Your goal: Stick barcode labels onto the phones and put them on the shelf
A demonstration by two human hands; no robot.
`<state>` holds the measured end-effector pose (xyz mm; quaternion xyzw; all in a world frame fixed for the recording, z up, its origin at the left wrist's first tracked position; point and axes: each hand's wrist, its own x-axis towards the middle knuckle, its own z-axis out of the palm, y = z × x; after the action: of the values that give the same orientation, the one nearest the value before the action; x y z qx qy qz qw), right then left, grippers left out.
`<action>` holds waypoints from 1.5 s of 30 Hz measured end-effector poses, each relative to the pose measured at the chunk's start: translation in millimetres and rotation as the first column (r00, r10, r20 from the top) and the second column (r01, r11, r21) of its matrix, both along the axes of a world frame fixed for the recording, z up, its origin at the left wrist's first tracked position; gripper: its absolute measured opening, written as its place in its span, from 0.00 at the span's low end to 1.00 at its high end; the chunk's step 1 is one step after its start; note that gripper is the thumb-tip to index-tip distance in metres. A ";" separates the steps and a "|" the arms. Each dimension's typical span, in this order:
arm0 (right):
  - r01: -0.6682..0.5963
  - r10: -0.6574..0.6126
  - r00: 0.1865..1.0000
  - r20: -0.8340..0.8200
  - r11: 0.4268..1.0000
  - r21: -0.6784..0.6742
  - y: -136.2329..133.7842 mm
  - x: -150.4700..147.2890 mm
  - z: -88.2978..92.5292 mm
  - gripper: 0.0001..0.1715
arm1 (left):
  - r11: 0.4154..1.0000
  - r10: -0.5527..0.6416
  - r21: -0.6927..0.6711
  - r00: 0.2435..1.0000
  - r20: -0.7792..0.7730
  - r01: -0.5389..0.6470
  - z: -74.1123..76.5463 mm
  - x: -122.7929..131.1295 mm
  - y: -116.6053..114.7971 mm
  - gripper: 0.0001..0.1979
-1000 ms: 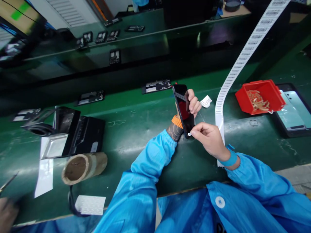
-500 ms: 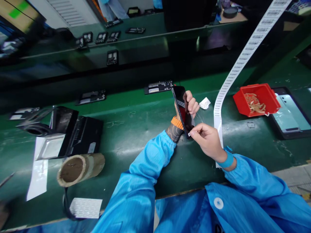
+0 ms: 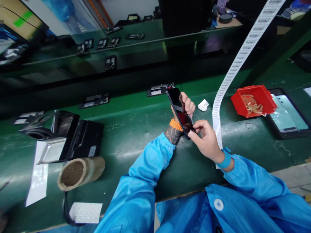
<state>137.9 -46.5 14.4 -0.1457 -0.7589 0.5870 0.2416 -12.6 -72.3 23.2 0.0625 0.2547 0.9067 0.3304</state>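
Note:
A dark phone screen assembly [image 3: 178, 106] with a glossy face is tilted over the green bench. My left hand [image 3: 188, 103] grips it from behind, fingers wrapped over its right edge. At its lower end is my right hand [image 3: 206, 140], thumb and fingers closed around a small white label [image 3: 190, 131] against the phone's bottom corner. The fingers partly cover this label. Just beyond the phone lies an opened phone body [image 3: 157, 89] with bare inner parts. To the right of my left hand is a crumpled piece of white label paper [image 3: 203, 105].
A barcode label strip [image 3: 233, 74] hangs down to the bench on the right. Beyond it are a red bin [image 3: 254, 111] of rubber bands and a black tray [image 3: 301, 127]. A label dispenser [image 3: 84, 139] and cardboard tube [image 3: 99, 168] stand left. Opened phones [image 3: 110, 63] lie behind.
The phone's upper end has swung slightly left, showing its screen a little more to me. My right fingers have curled in closer to its lower corner. The view has shifted slightly.

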 end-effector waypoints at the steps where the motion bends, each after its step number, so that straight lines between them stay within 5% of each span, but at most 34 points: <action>1: 0.013 -0.012 1.000 0.020 0.999 -0.034 1.0 -1.0 -2.6 0.14 | 1.000 0.009 -0.025 1.000 0.001 -0.009 1.4 -0.1 -0.7 0.26; 8: -0.038 0.065 0.995 0.074 0.948 -0.317 8.3 -8.5 -11.2 0.14 | 0.980 0.127 -0.154 0.992 -0.003 -0.126 16.3 1.8 -3.8 0.30; 12: -0.096 0.097 0.995 0.000 0.982 -0.165 15.9 -4.3 -5.6 0.20 | 0.932 0.274 -0.244 0.962 -0.003 -0.267 17.6 -3.4 -2.8 0.30; 17: -0.127 0.126 0.991 0.038 0.992 0.011 24.1 -2.8 -2.6 0.25 | 0.767 0.482 -0.421 0.868 -0.121 -0.485 9.7 -8.5 1.4 0.24; 20: 0.029 -0.025 0.998 0.063 0.997 -0.068 36.7 -8.5 -4.7 0.19 | 0.813 0.470 -0.344 0.878 -0.089 -0.470 9.7 -7.7 3.9 0.17; 25: 0.167 -0.193 0.979 -0.062 0.943 -0.289 69.1 -16.9 -2.8 0.20 | 0.937 0.181 -0.291 0.981 -0.064 -0.191 16.4 -19.1 -6.8 0.22; 30: 0.244 -0.277 0.960 -0.041 0.901 -0.357 92.1 -18.2 0.2 0.23 | 0.893 -0.220 -0.444 0.931 -0.292 0.072 20.8 -35.9 -31.8 0.11; 32: 0.273 -0.305 0.952 -0.036 0.893 -0.357 97.2 -18.0 -1.5 0.23 | 0.807 -0.469 -0.527 0.831 -0.299 0.266 22.2 -39.2 -40.7 0.11; 35: 0.284 -0.320 0.947 -0.036 0.884 -0.370 100.9 -17.6 -5.4 0.24 | 0.547 -0.801 -0.622 0.567 -0.194 0.560 25.3 -42.6 -50.3 0.17; 37: 0.287 -0.316 0.949 -0.009 0.872 -0.397 100.7 -16.9 -6.4 0.24 | 0.392 -0.902 -0.654 0.409 -0.137 0.647 27.6 -44.2 -55.0 0.17; 39: 0.292 -0.307 0.951 0.034 0.858 -0.421 99.0 -15.1 -3.9 0.25 | 0.327 -0.934 -0.675 0.333 -0.127 0.661 29.0 -44.8 -59.6 0.15; 42: 0.274 -0.262 0.961 0.088 0.862 -0.426 98.0 -9.4 4.4 0.25 | 0.415 -0.888 -0.700 0.424 -0.175 0.581 26.2 -46.3 -65.5 0.14; 45: 0.284 -0.252 0.957 0.142 0.912 -0.297 103.5 -3.4 4.8 0.22 | 0.639 -0.612 -0.705 0.759 -0.223 0.308 15.9 -62.5 -64.4 0.13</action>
<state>134.5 57.0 19.2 -0.3145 -0.6396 0.6534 0.2550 -75.0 -136.7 39.2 0.2175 0.5848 0.6084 0.4904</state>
